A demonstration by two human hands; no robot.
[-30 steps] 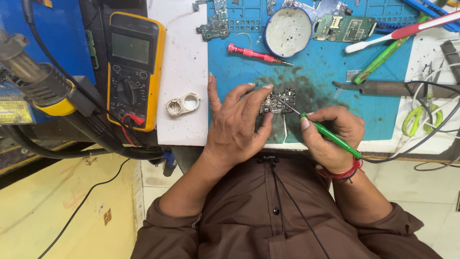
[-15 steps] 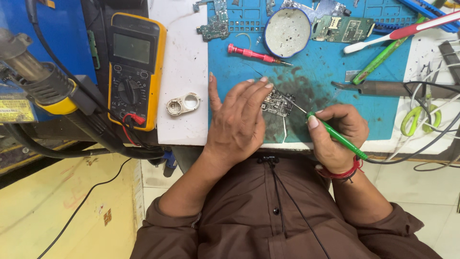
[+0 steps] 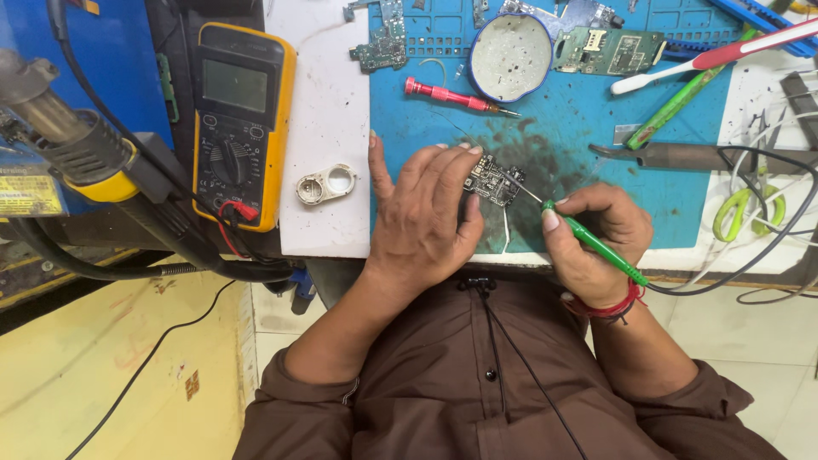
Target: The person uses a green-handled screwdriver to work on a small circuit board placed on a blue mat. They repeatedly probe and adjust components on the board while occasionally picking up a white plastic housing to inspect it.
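Note:
A small dark circuit board (image 3: 492,181) lies on the blue work mat (image 3: 579,111) near the table's front edge. My left hand (image 3: 423,213) rests flat on the mat, its fingertips pressing the board's left side. My right hand (image 3: 596,240) grips a thin green-handled soldering iron (image 3: 596,243) like a pen. Its metal tip reaches to the board's right edge. A black cable runs from the iron's handle off to the right.
A yellow multimeter (image 3: 241,119) stands left of the mat. Near it lies a small metal camera frame (image 3: 325,184). Behind the board are a red screwdriver (image 3: 456,96), a round dish (image 3: 510,56), green circuit boards (image 3: 609,51), a toothbrush (image 3: 716,56) and green scissors (image 3: 740,213).
The iron's tip has stayed at the board's right edge. My right hand shifted slightly right and my left fingers moved a little on the board.

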